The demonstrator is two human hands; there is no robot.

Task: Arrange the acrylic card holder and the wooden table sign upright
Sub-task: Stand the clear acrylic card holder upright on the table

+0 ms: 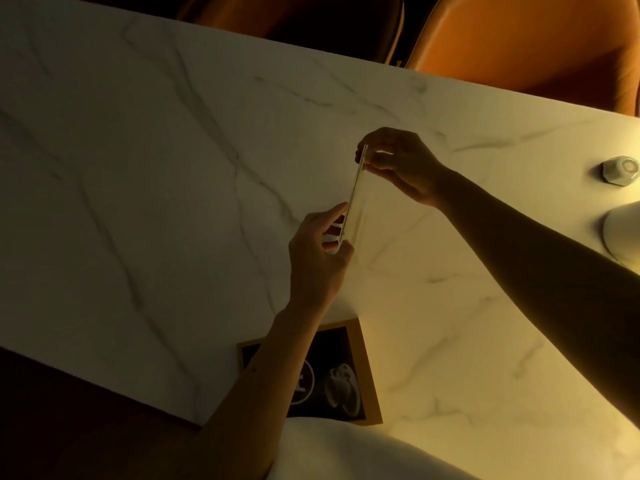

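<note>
Both hands are on the holder (353,199), a thin clear acrylic sheet seen edge-on, standing upright near the middle of the table (156,174). The right hand (401,164) pinches its far end between thumb and fingers; the left hand (318,258) pinches the near end the same way. Whether its lower edge rests on the marble or hangs just above it, I cannot tell in this dim light.

The sign (346,375) lies flat near the table's front edge, a dark card with a round logo and a cup picture inside a wooden frame. The left forearm crosses over its left half and hides that part.

Off to the right, well apart from the hands, sits a small faceted white thing (620,169), and nearer the viewer a pale rounded base (620,230), cut by the frame's edge. Nothing stands between the hands and the sign.

The tabletop is white marble with grey veins, lit warm yellow from the right and falling into shadow on the left. Beyond the far edge stand two orange chairs (526,39). A white cloth (346,452) shows at the bottom.
</note>
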